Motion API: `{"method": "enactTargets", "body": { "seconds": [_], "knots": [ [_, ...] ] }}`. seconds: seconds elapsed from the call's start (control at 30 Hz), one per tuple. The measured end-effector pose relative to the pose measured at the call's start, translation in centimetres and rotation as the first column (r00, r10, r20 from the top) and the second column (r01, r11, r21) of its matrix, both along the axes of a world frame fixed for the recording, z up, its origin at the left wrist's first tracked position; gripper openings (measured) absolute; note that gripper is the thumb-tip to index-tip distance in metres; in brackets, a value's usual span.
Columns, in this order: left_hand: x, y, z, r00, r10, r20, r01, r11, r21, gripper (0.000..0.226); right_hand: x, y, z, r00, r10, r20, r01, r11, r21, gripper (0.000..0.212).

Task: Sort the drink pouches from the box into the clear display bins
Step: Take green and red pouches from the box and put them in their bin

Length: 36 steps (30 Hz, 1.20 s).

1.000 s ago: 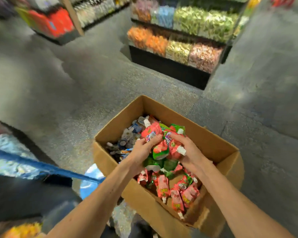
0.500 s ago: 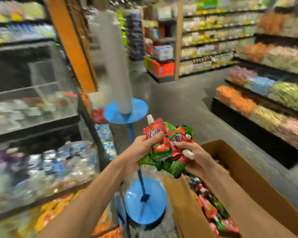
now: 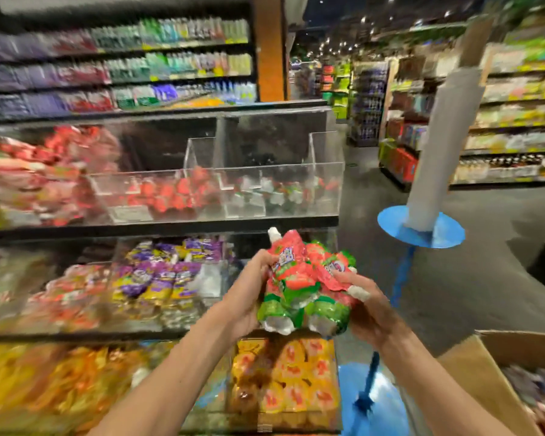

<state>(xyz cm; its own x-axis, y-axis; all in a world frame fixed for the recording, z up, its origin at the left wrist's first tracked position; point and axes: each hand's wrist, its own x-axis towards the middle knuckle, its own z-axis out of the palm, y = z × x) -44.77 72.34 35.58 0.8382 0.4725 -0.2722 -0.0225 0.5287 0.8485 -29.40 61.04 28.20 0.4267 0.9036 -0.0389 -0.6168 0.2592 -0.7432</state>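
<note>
Upper shelf [image 3: 170, 228]: clear display bins [image 3: 334, 184] partly stocked with red and green pouches, room left. Lower right: cardboard box [image 3: 472, 369], contents blurred, seemingly not emptied. Bundle of red-and-green spouted drink pouches [image 3: 302, 284] mid-air, between box and bins, not yet dropped in. Clamped on bundle from either side: left grip [image 3: 249, 294], right grip [image 3: 370, 309]. Judged partway; more loads left.

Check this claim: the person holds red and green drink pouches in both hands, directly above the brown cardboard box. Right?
Wrong place. The head view shows the left hand and right hand holding the red and green drink pouches before the clear plastic display bins; the brown cardboard box sits off to the lower right.
</note>
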Motion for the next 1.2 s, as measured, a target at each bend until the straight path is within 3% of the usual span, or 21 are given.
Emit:
{"method": "enactTargets", "body": {
  "seconds": [0.07,0.13,0.17,0.23,0.3,0.37,0.57,0.83,0.9,1.0,1.03,1.13,1.2],
  "knots": [
    [-1.9,1.6,-0.8,0.998,0.021,-0.058,-0.020,1.000,0.022,0.040,-1.7,1.6,-0.5,0.998,0.022,-0.051,-0.023,1.000,-0.018,0.072],
    [-3.3,3.1,-1.3,0.992,0.053,-0.114,-0.046,0.997,0.064,0.032,-2.9,2.7,-0.4,0.993,0.055,-0.108,-0.061,0.997,-0.052,0.054],
    [-3.7,3.9,-1.5,0.989,0.059,-0.138,-0.046,0.995,0.093,0.029,-3.3,3.2,-0.2,0.988,0.058,-0.141,-0.070,0.994,-0.085,0.057],
    [-4.4,5.3,-1.5,0.981,0.072,-0.181,-0.039,0.983,0.177,0.024,-3.3,4.0,-0.4,0.985,0.031,-0.167,-0.055,0.989,-0.140,0.086],
    [-4.4,6.8,-1.4,0.970,0.107,-0.218,-0.026,0.937,0.348,0.021,-3.0,4.5,-0.2,0.986,0.037,-0.164,-0.057,0.991,-0.118,0.099],
    [-4.0,8.2,-0.8,0.961,0.154,-0.229,-0.018,0.863,0.505,0.021,-2.8,4.9,1.0,0.991,0.090,-0.100,-0.095,0.994,-0.046,0.081],
    [0.0,10.4,2.8,0.969,0.156,-0.194,0.023,0.721,0.693,0.043,0.4,6.9,6.1,0.977,0.114,0.179,-0.152,0.964,0.220,0.056],
    [4.6,12.6,13.9,0.949,0.316,0.001,-0.144,0.430,0.891,0.051,4.8,12.1,19.1,0.912,0.316,0.261,-0.358,0.924,0.131,0.038],
    [6.0,13.1,16.2,0.917,0.397,0.041,-0.210,0.393,0.895,0.049,5.8,13.2,21.8,0.909,0.332,0.250,-0.374,0.917,0.140,0.048],
    [8.0,13.9,18.8,0.884,0.447,0.136,-0.279,0.270,0.922,0.043,6.9,15.1,24.3,0.919,0.317,0.235,-0.355,0.924,0.144,0.091],
    [8.6,14.3,19.2,0.879,0.452,0.154,-0.292,0.252,0.923,0.039,7.2,15.5,24.8,0.916,0.315,0.249,-0.355,0.925,0.137,0.092],
    [9.5,15.1,19.8,0.888,0.436,0.146,-0.307,0.328,0.893,0.017,8.1,16.5,25.1,0.927,0.278,0.252,-0.312,0.944,0.105,0.067],
    [9.7,15.9,19.9,0.898,0.417,0.141,-0.311,0.375,0.873,0.013,8.8,17.3,25.0,0.939,0.256,0.230,-0.285,0.954,0.099,0.058]
  ]
}}
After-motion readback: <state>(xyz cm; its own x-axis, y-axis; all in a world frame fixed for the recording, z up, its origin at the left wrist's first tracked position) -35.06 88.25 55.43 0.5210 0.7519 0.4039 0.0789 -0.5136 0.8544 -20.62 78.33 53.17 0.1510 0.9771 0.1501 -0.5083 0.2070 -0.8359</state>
